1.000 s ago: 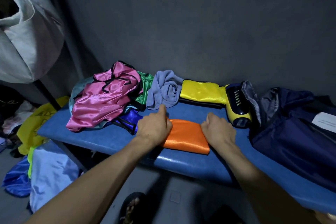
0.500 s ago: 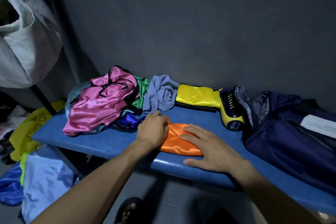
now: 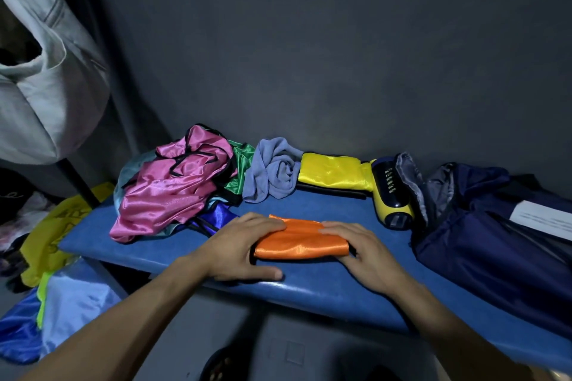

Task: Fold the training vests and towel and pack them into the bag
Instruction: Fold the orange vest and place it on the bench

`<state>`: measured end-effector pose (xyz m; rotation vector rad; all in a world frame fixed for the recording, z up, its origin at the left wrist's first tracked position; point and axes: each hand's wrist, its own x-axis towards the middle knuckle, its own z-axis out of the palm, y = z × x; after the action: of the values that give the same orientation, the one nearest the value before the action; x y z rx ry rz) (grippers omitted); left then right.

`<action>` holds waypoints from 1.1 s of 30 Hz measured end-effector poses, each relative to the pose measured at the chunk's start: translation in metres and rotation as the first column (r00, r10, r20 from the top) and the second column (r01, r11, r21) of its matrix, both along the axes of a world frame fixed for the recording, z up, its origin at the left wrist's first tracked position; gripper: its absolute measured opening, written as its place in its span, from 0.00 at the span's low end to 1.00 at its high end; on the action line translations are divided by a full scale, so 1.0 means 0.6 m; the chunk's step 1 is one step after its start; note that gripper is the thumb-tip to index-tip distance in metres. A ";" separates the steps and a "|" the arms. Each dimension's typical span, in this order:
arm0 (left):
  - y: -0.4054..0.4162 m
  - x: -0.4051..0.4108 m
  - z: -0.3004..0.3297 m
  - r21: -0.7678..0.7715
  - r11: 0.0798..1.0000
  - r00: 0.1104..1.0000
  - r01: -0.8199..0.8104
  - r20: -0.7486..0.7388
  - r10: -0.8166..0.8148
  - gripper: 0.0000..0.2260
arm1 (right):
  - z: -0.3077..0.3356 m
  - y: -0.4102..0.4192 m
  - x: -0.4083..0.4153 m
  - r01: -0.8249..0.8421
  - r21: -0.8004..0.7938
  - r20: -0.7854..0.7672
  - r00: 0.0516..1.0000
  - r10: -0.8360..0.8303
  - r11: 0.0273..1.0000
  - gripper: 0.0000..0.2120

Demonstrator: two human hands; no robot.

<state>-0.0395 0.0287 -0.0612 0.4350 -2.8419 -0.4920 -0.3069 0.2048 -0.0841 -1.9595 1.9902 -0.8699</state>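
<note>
Head view shows me both hands have slid out to the ends of the orange vest (image 3: 301, 245) on the blue bench (image 3: 312, 291). My left hand (image 3: 240, 252) and right hand (image 3: 366, 254) now cup it with bent fingers. I think it is folded and ready for the bag (image 3: 495, 244).

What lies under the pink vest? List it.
Under the pink vest on the bench, edges of a green vest, a blue vest and pale teal cloth show. Anything deeper is covered.
</note>
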 end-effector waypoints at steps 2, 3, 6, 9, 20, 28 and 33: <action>0.000 -0.003 -0.014 -0.039 0.999 0.998 -0.035 -0.057 0.032 0.31 | 0.006 -0.003 0.009 0.068 -0.025 0.150 0.987 -0.064 0.997 0.16; 0.000 -0.009 -0.019 -0.029 0.998 0.992 -0.060 -0.110 0.056 0.24 | 0.009 -0.006 0.014 0.101 -0.015 0.211 0.973 -0.095 0.995 0.12; 0.000 -0.032 -0.014 0.084 0.988 0.967 -0.127 -0.212 0.142 0.08 | 0.019 -0.014 0.025 0.258 0.026 0.336 0.908 -0.251 0.966 0.04; -0.002 -0.056 0.009 0.301 0.938 0.947 -0.171 -0.214 0.241 0.06 | 0.040 -0.021 0.028 0.357 0.005 0.418 0.848 -0.327 0.934 0.15; -0.109 -0.287 0.095 0.777 0.533 0.830 -0.336 -0.023 0.557 0.15 | 0.174 -0.150 -0.099 0.636 0.197 0.284 0.691 -0.664 0.746 0.23; -0.142 -0.332 0.076 0.484 0.686 0.803 -0.543 0.063 0.592 0.13 | 0.169 -0.181 -0.095 0.560 0.244 -0.190 0.828 -0.527 0.792 0.27; -0.134 -0.331 0.078 -0.053 0.837 0.836 -0.544 -0.114 0.536 0.18 | 0.169 -0.186 -0.092 0.568 0.214 -0.471 0.773 -0.426 0.795 0.17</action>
<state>-0.2383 -0.0515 -0.0146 1.1205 -2.4700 -0.2656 -0.3620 0.0933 0.0171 -1.4954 2.7606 -0.1532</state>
